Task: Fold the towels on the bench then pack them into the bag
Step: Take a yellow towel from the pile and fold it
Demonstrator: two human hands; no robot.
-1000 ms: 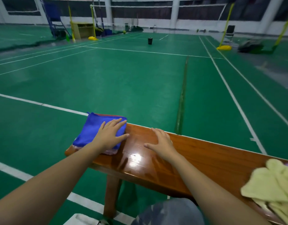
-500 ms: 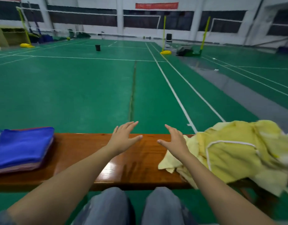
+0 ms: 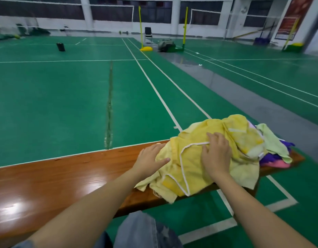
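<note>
A crumpled yellow towel with white piping (image 3: 194, 163) lies on top of a heap at the right end of the wooden bench (image 3: 65, 178). My right hand (image 3: 216, 154) rests flat on the middle of this towel, fingers spread. At the towel's left edge, my left hand (image 3: 149, 158) touches the cloth with straight fingers. Under and behind the yellow towel lie a pale green towel (image 3: 272, 142), a purple one (image 3: 272, 156) and a pink one (image 3: 278, 164). The folded blue towel and the bag are out of view.
The bench runs from the lower left to the right, its left part bare and glossy. My knees in jeans (image 3: 145, 230) show below it. Beyond lies green court floor with white lines, net posts (image 3: 140, 27), a chair (image 3: 148, 34) and a black bin (image 3: 60, 47) far off.
My view has swung right, away from the folded blue towel. Both hands moved from the bare bench onto the yellow towel heap.
</note>
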